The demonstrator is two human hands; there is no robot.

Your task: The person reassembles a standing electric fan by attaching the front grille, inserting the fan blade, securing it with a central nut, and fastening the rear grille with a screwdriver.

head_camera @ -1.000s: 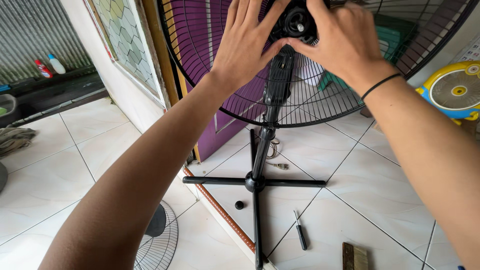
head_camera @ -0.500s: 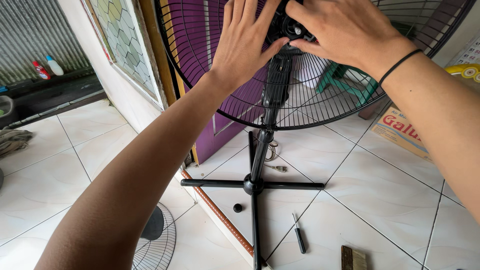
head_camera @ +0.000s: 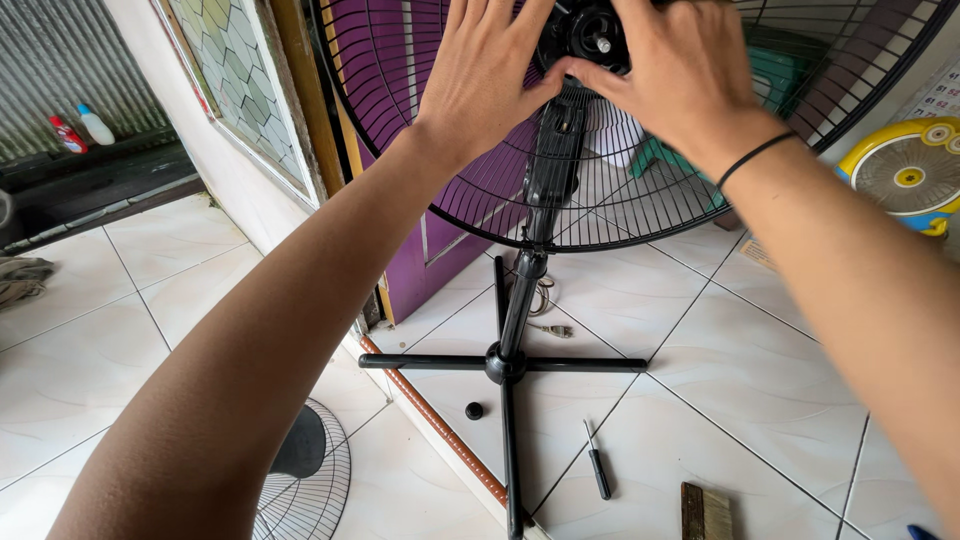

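Two bare hands work at the hub of a tall black pedestal fan with a round wire rear guard: the left hand lies flat, fingers spread, against the guard at 11 o'clock, while the right hand curls partly closed around the black motor hub with its bare steel shaft at 12 o'clock. Judging by this, fitting at the hub is under way, needing a steadied guard. Smaller things on the white tiled floor: a loose wire fan grille at 7 o'clock, a black-handled screwdriver, a small black round cap; I see no containers near the hands.

Bright, even daylight fills the scene; the glossy white tiled floor shows soft sheen and faint shadows. Wide-angle distortion bends the edges; focus is sharp.
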